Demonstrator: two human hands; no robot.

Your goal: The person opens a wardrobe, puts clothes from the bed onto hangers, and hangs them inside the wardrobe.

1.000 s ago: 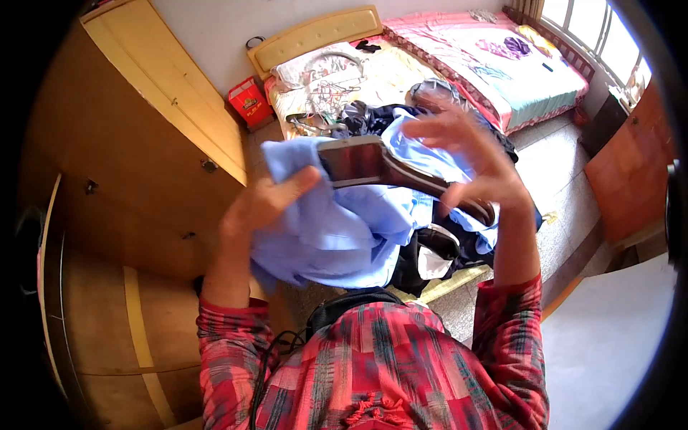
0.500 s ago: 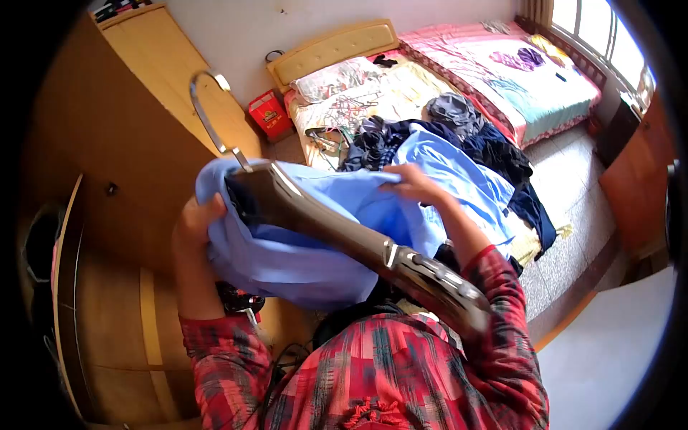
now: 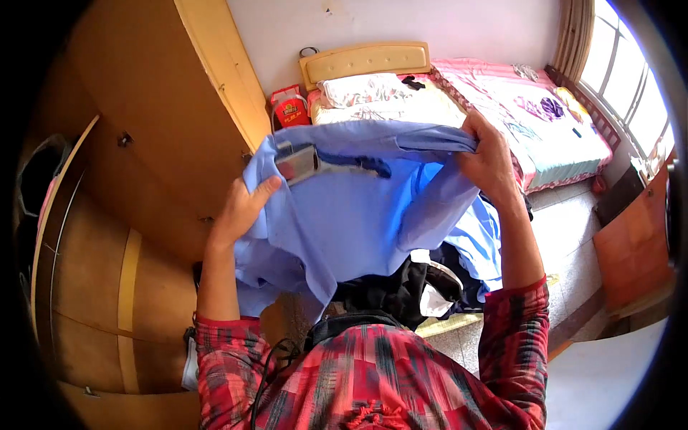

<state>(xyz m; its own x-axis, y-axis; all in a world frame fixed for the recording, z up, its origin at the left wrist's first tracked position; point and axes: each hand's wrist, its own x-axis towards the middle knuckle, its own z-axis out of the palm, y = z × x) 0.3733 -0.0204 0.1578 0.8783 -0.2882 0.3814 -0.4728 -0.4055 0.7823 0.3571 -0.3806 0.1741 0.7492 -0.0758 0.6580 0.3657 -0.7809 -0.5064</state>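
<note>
A light blue shirt (image 3: 351, 222) is spread out in front of me, held up between both hands. My left hand (image 3: 240, 208) is closed on its left edge near the collar, thumb on the inner side. Closed on the upper right edge of the cloth is my right hand (image 3: 487, 154). A clothes hanger (image 3: 304, 165) shows inside the shirt beside my left thumb, its thin hook rising above the fabric. Most of the hanger is hidden by the cloth, so I cannot tell whether my left fingers touch it.
Beyond the shirt are a bed with a padded headboard (image 3: 365, 63) and a pink-covered bed (image 3: 494, 86). A red box (image 3: 290, 111) stands beside the wooden wardrobe (image 3: 158, 129). Dark clothes (image 3: 390, 290) lie below the shirt. At the right is a white surface (image 3: 609, 380).
The shirt has been raised and opened out wider. The hanger, which stuck out across the front, now lies mostly within the cloth. My right hand has moved right and up.
</note>
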